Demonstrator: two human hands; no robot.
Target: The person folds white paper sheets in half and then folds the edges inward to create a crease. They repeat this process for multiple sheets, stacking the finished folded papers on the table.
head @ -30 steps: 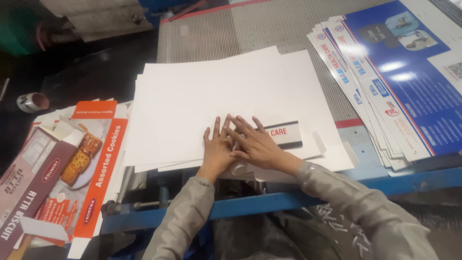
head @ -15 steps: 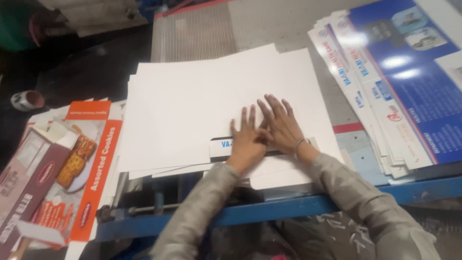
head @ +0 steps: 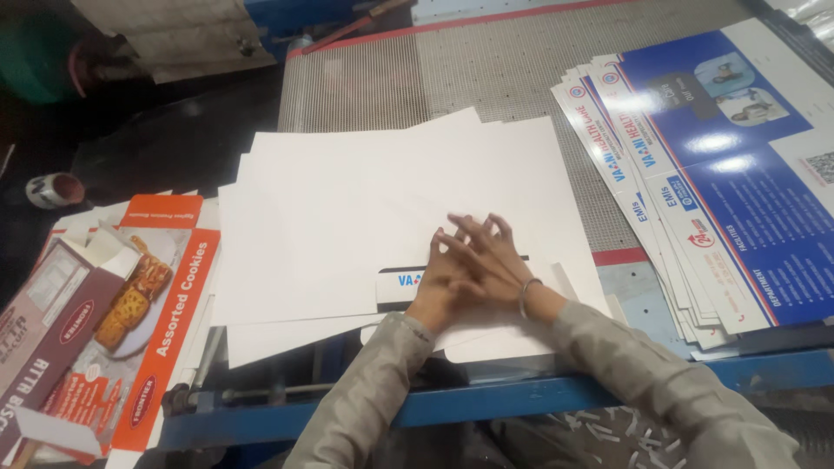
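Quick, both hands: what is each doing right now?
Left hand: open, flat on the white sheets.
Right hand: open, laid over the left, holding nothing.

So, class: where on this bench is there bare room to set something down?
Free: the ribbed grey belt behind the white sheets, and the strip between them and the blue posters. Crowded: the biscuit cartons, and where both hands press.

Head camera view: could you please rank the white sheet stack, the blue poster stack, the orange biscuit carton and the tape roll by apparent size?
1. white sheet stack
2. blue poster stack, partly cut off, so unsure against the first
3. orange biscuit carton
4. tape roll
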